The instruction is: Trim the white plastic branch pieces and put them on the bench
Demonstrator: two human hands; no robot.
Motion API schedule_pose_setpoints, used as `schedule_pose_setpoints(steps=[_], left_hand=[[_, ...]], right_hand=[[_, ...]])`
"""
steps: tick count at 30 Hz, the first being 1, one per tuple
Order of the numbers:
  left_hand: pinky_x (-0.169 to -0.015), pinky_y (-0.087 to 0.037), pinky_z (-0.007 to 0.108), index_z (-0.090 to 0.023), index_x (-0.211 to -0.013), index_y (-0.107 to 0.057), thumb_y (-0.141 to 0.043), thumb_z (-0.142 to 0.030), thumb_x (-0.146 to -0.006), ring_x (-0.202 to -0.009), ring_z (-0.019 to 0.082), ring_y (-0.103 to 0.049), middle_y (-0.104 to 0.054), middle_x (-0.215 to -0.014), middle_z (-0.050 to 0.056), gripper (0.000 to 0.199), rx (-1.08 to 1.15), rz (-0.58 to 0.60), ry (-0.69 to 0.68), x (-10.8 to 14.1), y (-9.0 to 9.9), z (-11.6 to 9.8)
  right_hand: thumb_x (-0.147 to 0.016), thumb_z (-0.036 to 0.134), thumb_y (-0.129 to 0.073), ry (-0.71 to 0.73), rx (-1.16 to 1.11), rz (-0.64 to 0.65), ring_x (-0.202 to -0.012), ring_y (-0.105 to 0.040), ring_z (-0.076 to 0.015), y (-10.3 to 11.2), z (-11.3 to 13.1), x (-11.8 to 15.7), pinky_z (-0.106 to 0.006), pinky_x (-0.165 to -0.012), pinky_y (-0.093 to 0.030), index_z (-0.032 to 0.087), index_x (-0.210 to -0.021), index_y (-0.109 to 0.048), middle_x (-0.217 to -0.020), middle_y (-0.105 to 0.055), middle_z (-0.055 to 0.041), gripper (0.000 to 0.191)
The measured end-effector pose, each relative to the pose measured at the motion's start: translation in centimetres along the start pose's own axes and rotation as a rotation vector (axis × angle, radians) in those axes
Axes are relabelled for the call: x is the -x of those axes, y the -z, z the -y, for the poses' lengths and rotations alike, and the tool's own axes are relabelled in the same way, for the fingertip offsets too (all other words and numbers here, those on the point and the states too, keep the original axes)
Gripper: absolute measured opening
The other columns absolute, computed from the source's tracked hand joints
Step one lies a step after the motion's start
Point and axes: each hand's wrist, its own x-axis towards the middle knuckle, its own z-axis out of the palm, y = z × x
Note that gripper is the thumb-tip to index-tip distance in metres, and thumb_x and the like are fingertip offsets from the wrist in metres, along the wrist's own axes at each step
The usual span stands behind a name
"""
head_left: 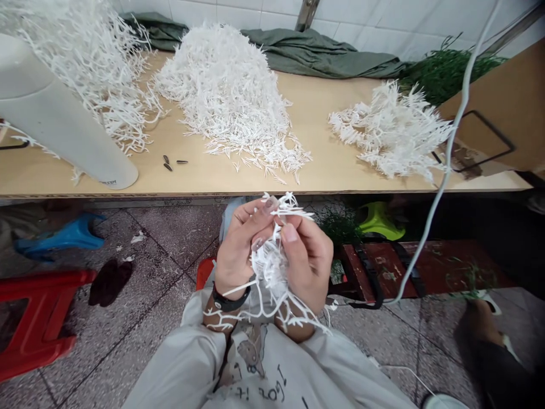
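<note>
My left hand point(236, 247) and right hand point(310, 258) meet just off the near edge of the table point(315, 105), thumbs and fingers pinched close on the white branched strands point(272, 267), probably so the small joints sit steady between fingertips. Slim white sprigs point(300, 213) poke out above the pinch; which hand bears them I can't tell. Long ends drape across my wrists, likely too sprawling to gather. A loose white heap point(238, 96) lies ahead, seemingly for easy reach, a white clump point(395, 133) farther right.

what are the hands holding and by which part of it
The left hand and right hand pinch a white branched bunch near its table-side end.
</note>
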Motion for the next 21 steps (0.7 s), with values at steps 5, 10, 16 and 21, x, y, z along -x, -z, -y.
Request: schedule_pose_setpoints(steps=[5,10,16,21], left_hand=[[-0.033,-0.024,0.013,-0.013,-0.061,-0.060,-0.072,-0.025,-0.072,-0.030,0.000,-0.019,-0.023,-0.036,-0.010,0.019,0.166,0.073,0.190,-0.1,-0.6,-0.1],[-0.030,-0.022,0.013,-0.014,-0.058,-0.056,-0.062,-0.025,-0.081,-0.029,0.002,-0.017,-0.017,-0.035,-0.011,0.026,0.215,0.080,0.318,0.0,-1.1,0.1],[-0.030,-0.019,0.015,-0.015,-0.061,-0.058,-0.073,-0.036,-0.072,-0.028,0.001,-0.015,-0.021,-0.034,-0.012,0.028,0.132,0.133,0.196,0.4,-1.0,0.9],[-0.033,-0.018,0.017,-0.017,-0.055,-0.059,-0.074,-0.038,-0.072,-0.031,0.002,-0.022,-0.033,-0.035,-0.009,0.031,-0.166,-0.068,-0.116,0.3,-0.6,0.2]], right_hand=[[-0.087,0.031,-0.049,-0.026,-0.048,-0.097,-0.049,-0.026,-0.0079,0.6,-0.8,0.2,-0.024,-0.047,-0.023,0.019,-0.060,-0.040,-0.055,-0.032,0.0042,0.031],[-0.083,0.038,-0.051,-0.099,-0.113,-0.070,-0.049,-0.026,-0.0092,1.8,-1.9,0.2,-0.025,-0.047,-0.023,0.019,-0.056,-0.036,-0.052,-0.030,0.0037,0.037],[-0.083,0.033,-0.054,0.007,-0.106,-0.100,-0.047,-0.027,-0.0080,1.8,-1.4,0.4,-0.024,-0.045,-0.025,0.020,-0.056,-0.036,-0.052,-0.030,0.0049,0.035],[-0.089,0.032,-0.049,0.065,0.023,-0.082,-0.060,-0.048,-0.0108,0.5,-1.2,0.0,-0.026,-0.057,-0.040,0.021,-0.081,-0.055,-0.068,-0.053,0.0009,0.015]])
